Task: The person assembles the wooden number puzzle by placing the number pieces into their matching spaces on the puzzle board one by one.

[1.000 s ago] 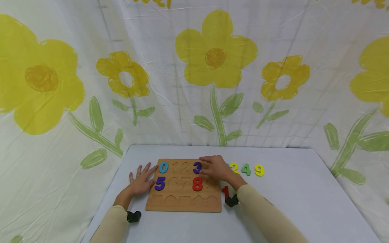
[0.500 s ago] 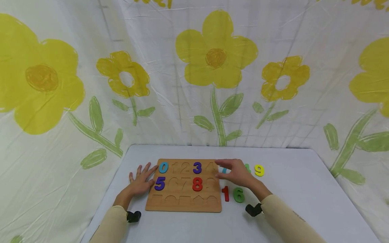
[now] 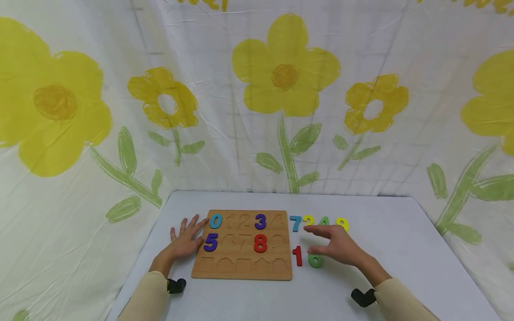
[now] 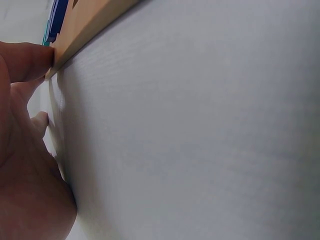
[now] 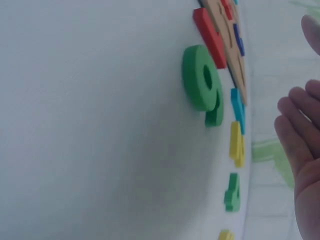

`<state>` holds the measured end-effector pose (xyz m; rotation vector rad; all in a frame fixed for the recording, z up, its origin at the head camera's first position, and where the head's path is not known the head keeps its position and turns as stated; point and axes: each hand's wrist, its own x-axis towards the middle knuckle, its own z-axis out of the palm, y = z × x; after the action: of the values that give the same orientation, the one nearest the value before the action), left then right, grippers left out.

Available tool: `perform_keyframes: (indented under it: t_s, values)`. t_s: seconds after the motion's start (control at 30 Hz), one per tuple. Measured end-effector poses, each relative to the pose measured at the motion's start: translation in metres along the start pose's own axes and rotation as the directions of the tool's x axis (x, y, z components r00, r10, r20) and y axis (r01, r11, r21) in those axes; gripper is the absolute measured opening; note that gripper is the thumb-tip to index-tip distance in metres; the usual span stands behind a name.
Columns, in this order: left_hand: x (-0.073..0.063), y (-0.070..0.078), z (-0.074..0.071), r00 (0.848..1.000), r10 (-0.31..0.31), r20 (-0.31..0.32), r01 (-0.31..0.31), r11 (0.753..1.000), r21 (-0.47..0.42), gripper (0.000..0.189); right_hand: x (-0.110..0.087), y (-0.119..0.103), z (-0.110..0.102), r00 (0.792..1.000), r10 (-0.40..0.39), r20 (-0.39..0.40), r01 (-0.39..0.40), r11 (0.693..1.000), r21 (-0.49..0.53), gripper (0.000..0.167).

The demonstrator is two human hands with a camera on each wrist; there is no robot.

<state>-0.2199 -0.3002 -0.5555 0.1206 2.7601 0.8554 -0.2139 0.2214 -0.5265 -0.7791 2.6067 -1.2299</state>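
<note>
My left hand [image 3: 184, 244] rests beside the wooden number board [image 3: 241, 269], its spread fingers touching the left edge. In the left wrist view the thumb [image 4: 30, 60] presses against the board's side. A light blue 0 [image 3: 215, 221], a purple 3 [image 3: 260, 221], a purple 5 [image 3: 210, 242] and a red 8 [image 3: 260, 243] sit in the board. My right hand [image 3: 339, 245] hovers over the loose numbers with thumb and fingers apart, holding nothing. Below it lies a green 6 [image 5: 197, 77], partly covered by the hand in the head view.
Right of the board lie a blue 7 [image 3: 295, 223], a yellow 2 [image 3: 308, 220], a green 4 [image 5: 232, 192], a yellow 9 [image 3: 342, 224] and a red 1 [image 3: 297, 256]. A curtain with painted flowers [image 3: 285, 76] hangs behind the white table [image 3: 249, 303].
My right hand has moved off the purple 3 on the board, rightward and toward me, over the loose numbers. The left hand has stayed at the board's edge.
</note>
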Motion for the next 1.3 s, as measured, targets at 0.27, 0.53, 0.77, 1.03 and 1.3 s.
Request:
perform_keyframes:
  t_s: [0.27, 0.53, 0.77, 1.03, 1.3]
  values:
    - [0.000, 0.000, 0.000, 1.000, 0.002, -0.004, -0.002, 1.000, 0.004, 0.067, -0.024, 0.015, -0.006, 0.998, 0.059, 0.009, -0.059, 0.998, -0.023, 0.067]
    - [-0.001, 0.001, -0.001, 1.000, 0.003, -0.008, -0.004, 1.000, -0.002, 0.067, -0.038, 0.021, -0.006, 0.994, 0.106, 0.027, -0.105, 0.994, -0.023, 0.070]
    - [-0.001, 0.001, 0.000, 1.000, 0.004, -0.008, -0.004, 1.000, 0.001, 0.067, -0.042, 0.027, 0.002, 0.993, 0.113, 0.044, -0.111, 0.993, -0.029, 0.069]
    - [-0.002, 0.002, -0.001, 1.000, 0.009, -0.009, -0.009, 1.000, -0.009, 0.067, -0.040, 0.033, 0.010, 0.997, 0.072, 0.038, -0.068, 0.993, -0.100, 0.067]
    - [0.005, -0.014, 0.009, 0.996, 0.057, -0.062, -0.057, 0.998, 0.003, 0.068, -0.035, 0.034, 0.015, 0.999, 0.019, 0.035, -0.012, 0.983, -0.182, 0.066]
